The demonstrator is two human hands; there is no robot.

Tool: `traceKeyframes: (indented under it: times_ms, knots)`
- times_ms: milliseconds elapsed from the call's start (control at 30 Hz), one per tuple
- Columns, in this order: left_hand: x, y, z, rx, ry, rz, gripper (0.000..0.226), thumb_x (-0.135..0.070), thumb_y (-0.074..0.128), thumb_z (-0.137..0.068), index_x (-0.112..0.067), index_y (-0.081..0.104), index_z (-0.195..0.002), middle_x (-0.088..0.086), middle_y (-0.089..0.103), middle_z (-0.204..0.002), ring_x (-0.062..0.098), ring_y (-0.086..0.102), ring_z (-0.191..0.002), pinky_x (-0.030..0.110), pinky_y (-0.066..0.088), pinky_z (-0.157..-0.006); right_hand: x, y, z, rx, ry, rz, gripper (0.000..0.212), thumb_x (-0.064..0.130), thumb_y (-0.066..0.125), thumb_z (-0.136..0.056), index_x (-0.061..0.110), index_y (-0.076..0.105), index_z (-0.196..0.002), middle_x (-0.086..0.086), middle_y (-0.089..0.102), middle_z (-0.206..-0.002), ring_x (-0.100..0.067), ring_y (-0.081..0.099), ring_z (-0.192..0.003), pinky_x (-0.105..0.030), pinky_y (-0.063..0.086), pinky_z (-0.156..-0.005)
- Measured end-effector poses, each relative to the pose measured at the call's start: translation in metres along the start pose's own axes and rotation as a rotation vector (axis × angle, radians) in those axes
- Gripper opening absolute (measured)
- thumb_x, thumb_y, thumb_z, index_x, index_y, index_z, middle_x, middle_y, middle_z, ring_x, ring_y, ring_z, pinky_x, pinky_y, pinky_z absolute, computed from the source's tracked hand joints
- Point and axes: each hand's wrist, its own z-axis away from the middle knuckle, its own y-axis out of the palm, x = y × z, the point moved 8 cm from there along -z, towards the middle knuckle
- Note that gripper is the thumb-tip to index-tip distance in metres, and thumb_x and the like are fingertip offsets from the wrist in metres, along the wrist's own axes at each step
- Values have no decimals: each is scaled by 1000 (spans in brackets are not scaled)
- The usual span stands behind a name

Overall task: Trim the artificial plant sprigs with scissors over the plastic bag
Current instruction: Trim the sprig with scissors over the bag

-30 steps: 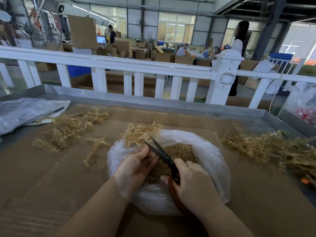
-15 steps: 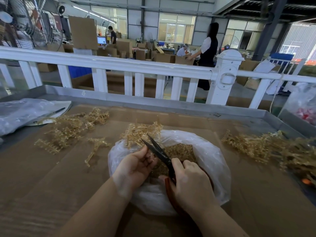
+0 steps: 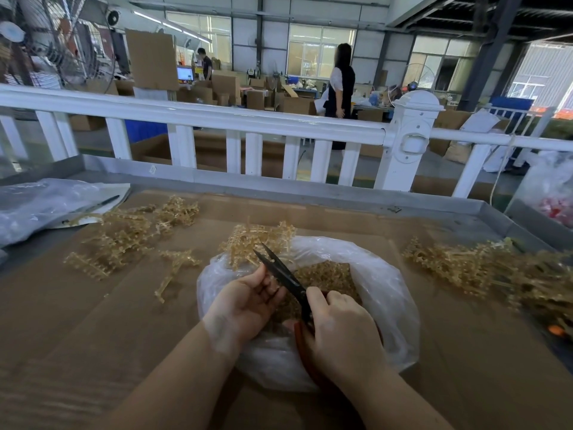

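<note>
A clear plastic bag (image 3: 378, 287) lies open on the cardboard-covered table, with golden trimmings (image 3: 328, 274) heaped inside it. My left hand (image 3: 245, 302) grips a golden plant sprig (image 3: 254, 240) that fans out over the bag's far rim. My right hand (image 3: 341, 333) holds the scissors (image 3: 283, 274) by their red handles. The dark blades point up and left, against the sprig's stem beside my left fingers. How far apart the blades are is hard to tell.
A pile of golden sprigs (image 3: 130, 231) lies at the left and a larger pile (image 3: 483, 268) at the right. A crumpled plastic sheet (image 3: 40, 203) covers the far left corner. A white railing (image 3: 248, 125) runs behind the metal table rim (image 3: 310, 193). A person (image 3: 341, 82) stands beyond it.
The scissors and my right hand have shifted slightly left and up toward the sprig. My left hand holds the sprig as before. The person in the background has walked left.
</note>
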Motion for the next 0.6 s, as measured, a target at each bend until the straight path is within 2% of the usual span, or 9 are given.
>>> traceKeyframes:
  times_ms: [200,367,533,600]
  knots:
    - [1,1,0,-1,1,-22,26,-14,49,-96,-3,57,-74,1,44,-48,13,43,-55,32,47,-69,1,-1,-2,-3,8,-2,42,49,80,-65,14,67,-86,-1,59,-59,-18,58,-51,-23,43,-42]
    - [1,2,1,-5,18,-28,25,-12,51,-95,-4,57,-72,1,47,-46,12,52,-38,32,48,-70,-2,1,-2,7,31,-43,36,45,80,-68,16,63,-82,0,57,-55,-17,57,-47,-23,41,-41]
    - [0,3,2,-14,49,-58,24,-10,51,-94,-5,60,-73,1,49,-50,13,51,-50,31,49,-67,-4,2,-1,26,31,-93,34,46,76,-74,17,60,-77,2,56,-52,-16,55,-43,-24,40,-38]
    - [0,3,1,-14,55,-66,23,-10,51,-95,-6,60,-74,1,48,-48,12,51,-47,29,48,-68,-6,2,0,41,26,-109,34,48,73,-77,16,59,-77,2,56,-52,-17,55,-42,-24,38,-38]
